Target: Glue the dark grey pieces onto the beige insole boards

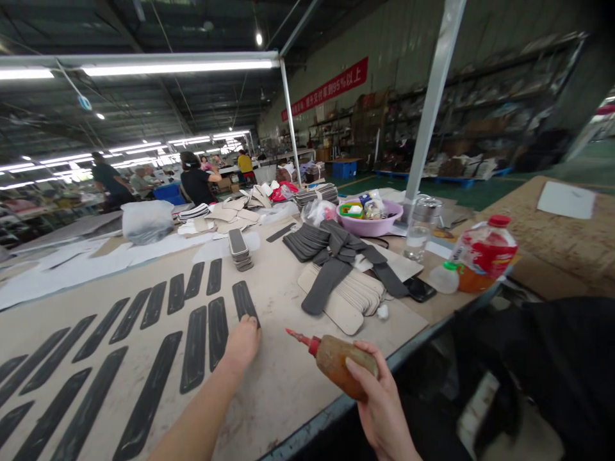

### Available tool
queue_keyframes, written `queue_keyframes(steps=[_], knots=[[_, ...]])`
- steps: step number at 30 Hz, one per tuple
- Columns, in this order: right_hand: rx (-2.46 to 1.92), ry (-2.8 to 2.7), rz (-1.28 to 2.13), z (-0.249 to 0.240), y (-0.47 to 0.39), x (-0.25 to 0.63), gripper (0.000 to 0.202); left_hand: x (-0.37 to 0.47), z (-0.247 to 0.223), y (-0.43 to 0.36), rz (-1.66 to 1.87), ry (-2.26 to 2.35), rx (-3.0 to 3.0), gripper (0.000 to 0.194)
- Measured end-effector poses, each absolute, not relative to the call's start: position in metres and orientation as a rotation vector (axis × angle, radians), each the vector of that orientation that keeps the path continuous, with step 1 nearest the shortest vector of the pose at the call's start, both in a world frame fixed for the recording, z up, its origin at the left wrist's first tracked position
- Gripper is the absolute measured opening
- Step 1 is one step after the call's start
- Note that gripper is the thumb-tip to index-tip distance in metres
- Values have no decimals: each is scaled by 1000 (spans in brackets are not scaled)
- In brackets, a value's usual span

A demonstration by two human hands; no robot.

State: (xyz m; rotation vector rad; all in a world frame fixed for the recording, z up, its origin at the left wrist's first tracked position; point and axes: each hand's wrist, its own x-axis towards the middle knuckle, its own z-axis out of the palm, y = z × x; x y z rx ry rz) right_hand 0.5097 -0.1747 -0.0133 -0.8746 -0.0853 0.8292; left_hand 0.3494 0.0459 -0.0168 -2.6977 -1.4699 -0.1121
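Observation:
My left hand (244,338) has its fingers closed at the near end of a dark grey strip (244,299) with rounded ends, which lies on the work table (283,390). In my right hand (379,400) is a brownish squeeze glue bottle (343,366), tilted with its red nozzle pointing left above the table. Left of my left hand, several more dark strips (195,346) lie in two rows, with shiny streaks on their faces. A loose pile of dark grey strips (327,282) rests partly over a fanned stack of beige pieces (353,298).
Behind the strips stands a small stack of pieces (239,250). A lilac basin (369,224), a glass jar (420,234), a red-capped bottle (487,256) and a black phone (420,289) sit to the right. A metal post (435,102) rises there. Several people are farther back.

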Motion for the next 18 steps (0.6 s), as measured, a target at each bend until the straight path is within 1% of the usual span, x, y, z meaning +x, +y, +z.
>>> queue_keyframes(steps=[2, 4, 7, 9, 13, 18], knots=[[-846, -65, 838, -12, -175, 511, 52, 350, -15, 51, -206, -1485, -2721, 15], [-817, -48, 839, -10, -175, 512, 51, 356, -13, 54, -317, -1467, -2761, 19], [-787, -15, 826, -8, -174, 514, 49, 376, -15, 53, -474, -1336, -2874, 28], [-776, 19, 814, -8, -175, 516, 49, 399, -19, 48, -524, -1208, -2972, 29], [-788, 64, 769, -10, -176, 521, 50, 452, -31, 39, -512, -1008, -3102, 24], [-755, 55, 794, -14, -177, 526, 47, 496, -36, 41, -366, -964, -3121, 26]])
